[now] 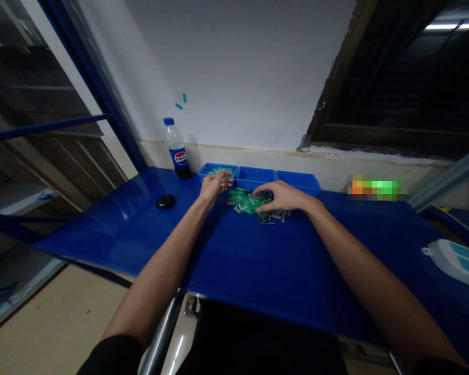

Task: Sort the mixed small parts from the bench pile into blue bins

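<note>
Three open blue plastic trays (257,184) stood in one row along the back of the glossy blue tabletop (254,276). One mixed pile of small green pieces and metal parts (240,200), too many to count, lay just in front of the middle one; more green pieces filled the left one. My right hand (283,197) curved half open over the pile, thumb apart from fingers. My left hand (216,186) was at the left tray's front edge, fingers slightly bent; whether it gripped anything I couldn't tell. One blue-capped clear plastic bottle (175,148) and one rounded black object (165,201) stood leftward. Bare tabletop stretched from the pile to the near edge.
</note>
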`<state>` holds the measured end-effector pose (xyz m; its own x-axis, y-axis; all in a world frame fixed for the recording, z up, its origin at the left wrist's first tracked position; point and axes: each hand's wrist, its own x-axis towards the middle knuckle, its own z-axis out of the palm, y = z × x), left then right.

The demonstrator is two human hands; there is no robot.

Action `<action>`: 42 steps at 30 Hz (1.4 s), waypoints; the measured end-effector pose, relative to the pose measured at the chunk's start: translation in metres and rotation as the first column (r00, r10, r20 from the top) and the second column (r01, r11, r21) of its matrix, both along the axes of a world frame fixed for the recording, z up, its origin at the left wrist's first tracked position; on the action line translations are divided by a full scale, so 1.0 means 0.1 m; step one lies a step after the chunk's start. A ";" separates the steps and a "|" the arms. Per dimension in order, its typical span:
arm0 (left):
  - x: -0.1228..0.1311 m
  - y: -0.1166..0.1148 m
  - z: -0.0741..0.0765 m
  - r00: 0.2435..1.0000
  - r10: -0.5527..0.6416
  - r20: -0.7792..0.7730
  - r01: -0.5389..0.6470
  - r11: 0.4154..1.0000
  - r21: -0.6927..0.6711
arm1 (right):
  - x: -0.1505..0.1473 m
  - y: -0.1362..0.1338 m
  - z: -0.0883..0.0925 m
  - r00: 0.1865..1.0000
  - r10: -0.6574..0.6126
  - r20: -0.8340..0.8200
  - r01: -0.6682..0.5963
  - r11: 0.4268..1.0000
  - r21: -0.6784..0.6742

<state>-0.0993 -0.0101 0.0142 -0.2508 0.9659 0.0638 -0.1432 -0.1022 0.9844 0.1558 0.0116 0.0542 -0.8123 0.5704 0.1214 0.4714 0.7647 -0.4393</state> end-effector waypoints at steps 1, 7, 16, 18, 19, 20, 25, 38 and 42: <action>0.00 0.00 -0.01 1.000 -0.009 -0.025 0.009 1.000 -0.010 | 0.00 0.00 -0.01 0.999 0.012 0.041 -0.013 1.000 0.004; 0.08 0.00 -0.02 0.980 -0.068 -0.188 0.079 0.995 0.052 | 0.05 0.02 -0.02 0.996 0.004 0.093 -0.009 0.999 0.051; 0.18 -0.07 0.05 0.950 -0.116 -0.291 0.155 0.982 0.112 | 0.09 0.13 -0.01 0.991 -0.043 0.128 0.040 0.999 0.024; 0.18 -0.07 0.05 0.948 -0.116 -0.296 0.156 0.981 0.118 | 0.10 0.15 -0.01 0.994 -0.063 0.085 0.064 0.998 -0.010; 0.18 -0.07 0.05 0.947 -0.115 -0.299 0.157 0.980 0.121 | 0.11 0.16 -0.01 0.995 -0.079 0.065 0.081 0.996 -0.026; 0.18 -0.08 0.05 0.946 -0.113 -0.303 0.158 0.980 0.125 | 0.13 0.17 0.00 0.994 -0.099 0.045 0.101 0.994 -0.040; 0.20 -0.10 0.07 0.939 -0.107 -0.326 0.159 0.978 0.137 | 0.20 0.24 0.04 0.974 -0.196 -0.114 0.172 0.966 -0.194; 0.32 -0.31 0.19 0.810 -0.364 -0.459 0.475 0.867 0.150 | 0.09 0.07 0.17 0.837 -0.250 -0.486 0.015 0.899 -0.438; 0.19 -0.21 0.18 0.870 -0.295 -0.394 0.386 0.906 0.173 | 0.03 0.11 0.06 0.816 -0.327 -0.476 0.126 0.905 -0.406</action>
